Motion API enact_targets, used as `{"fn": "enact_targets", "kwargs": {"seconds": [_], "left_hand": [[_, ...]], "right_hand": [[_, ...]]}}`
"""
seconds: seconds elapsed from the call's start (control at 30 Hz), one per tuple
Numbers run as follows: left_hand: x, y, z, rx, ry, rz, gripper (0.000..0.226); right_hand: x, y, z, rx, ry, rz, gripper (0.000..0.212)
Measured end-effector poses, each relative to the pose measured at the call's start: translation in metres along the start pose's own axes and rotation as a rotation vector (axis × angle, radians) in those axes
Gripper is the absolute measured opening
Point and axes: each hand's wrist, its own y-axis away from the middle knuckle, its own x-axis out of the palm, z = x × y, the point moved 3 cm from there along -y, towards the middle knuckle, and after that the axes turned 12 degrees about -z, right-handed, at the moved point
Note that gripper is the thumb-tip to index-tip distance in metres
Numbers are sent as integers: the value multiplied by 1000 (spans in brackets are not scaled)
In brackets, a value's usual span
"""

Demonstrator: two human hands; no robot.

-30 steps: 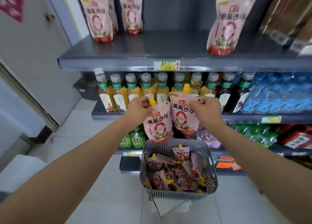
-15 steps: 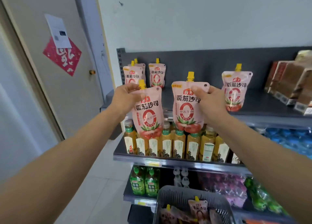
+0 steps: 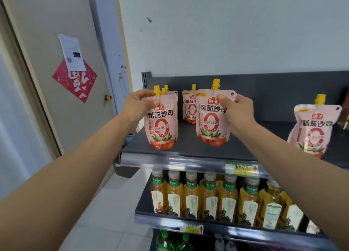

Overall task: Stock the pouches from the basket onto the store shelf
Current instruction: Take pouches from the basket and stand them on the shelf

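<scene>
My left hand [image 3: 138,104] pinches the top of a pink tomato-sauce pouch [image 3: 162,127] with a yellow spout, its base at the dark top shelf [image 3: 188,146] near the left end. My right hand [image 3: 237,109] grips the upper right corner of a second pink pouch [image 3: 210,122], upright just right of the first. Behind them more pouches [image 3: 189,107] stand at the back of the shelf, partly hidden. Another pouch [image 3: 314,129] stands at the right. The basket is out of view.
The shelf below holds a row of yellow drink bottles [image 3: 209,197] with green labels. Green bottles [image 3: 170,241] show on a lower shelf. A door [image 3: 56,71] with a red diamond sign and a paper note is at the left. Brown packages [image 3: 345,118] sit at the far right.
Both hands rose from above the basket to the top shelf, carrying the two pouches. The pouches now sit low over the shelf surface. The basket has dropped out of view.
</scene>
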Motion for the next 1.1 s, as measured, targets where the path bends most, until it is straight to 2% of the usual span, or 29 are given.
{"fn": "enact_targets", "kwargs": {"seconds": [0.13, 0.27, 0.37, 0.53, 0.7, 0.83, 1.1], "left_hand": [[5, -34, 22, -9, -23, 45, 19], [10, -60, 50, -79, 48, 87, 26], [12, -76, 64, -131, 92, 115, 22], [9, -83, 84, -207, 46, 254, 25], [7, -65, 117, -263, -124, 417, 37], [9, -62, 124, -264, -140, 403, 42], [12, -75, 128, -217, -144, 364, 56]], "right_hand": [[26, -21, -17, 25, 16, 2, 10], [49, -38, -36, 63, 30, 11, 12], [60, -48, -54, 114, 45, 35, 12], [61, -58, -79, 188, 96, 130, 6], [55, -53, -103, 243, 262, 284, 42], [52, -53, -116, 230, 390, 302, 63], [60, -66, -119, 153, 478, 188, 57]]}}
